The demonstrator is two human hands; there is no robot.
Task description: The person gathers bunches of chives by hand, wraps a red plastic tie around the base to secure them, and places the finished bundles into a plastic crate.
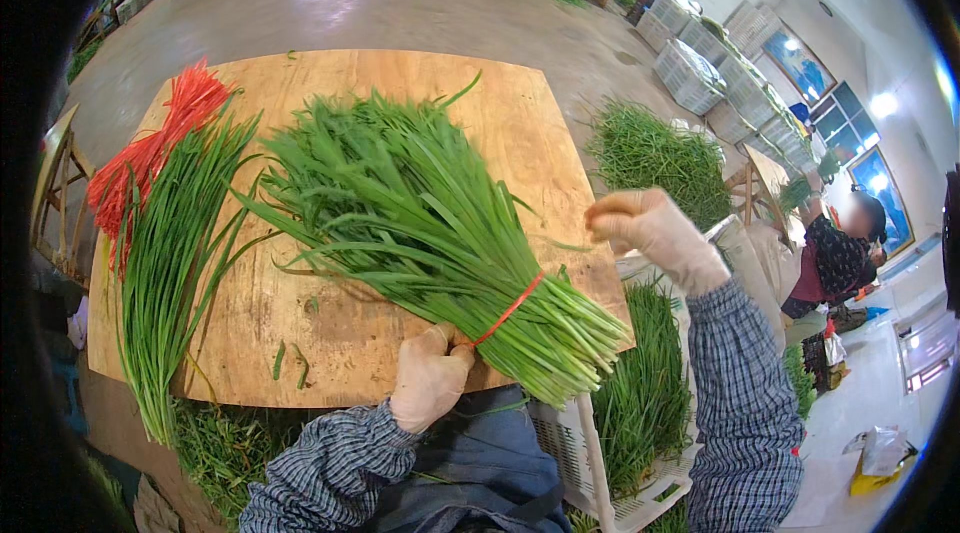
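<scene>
A thick bundle of garlic chives [440, 223] lies slantwise on the wooden board, leaf tips to the far left and pale stems over the near right edge. A red tie [512, 308] circles its stems. My gloved left hand [430, 373] is closed at the near side of the bundle, thumb and fingers on the end of that tie. Off the right edge of the board, my gloved right hand [655, 236] is raised with its fingers pinched together. A thin pale leaf trails near its fingertips; whether they grip it is unclear.
On the board [330, 328], looser chives [185, 253] lie at left beside a bunch of red ties [160, 153]. A white crate of chives [640, 393] stands by my right arm. Another green heap [660, 158] and stacked crates [690, 73] are beyond. A co-worker [840, 243] is at far right.
</scene>
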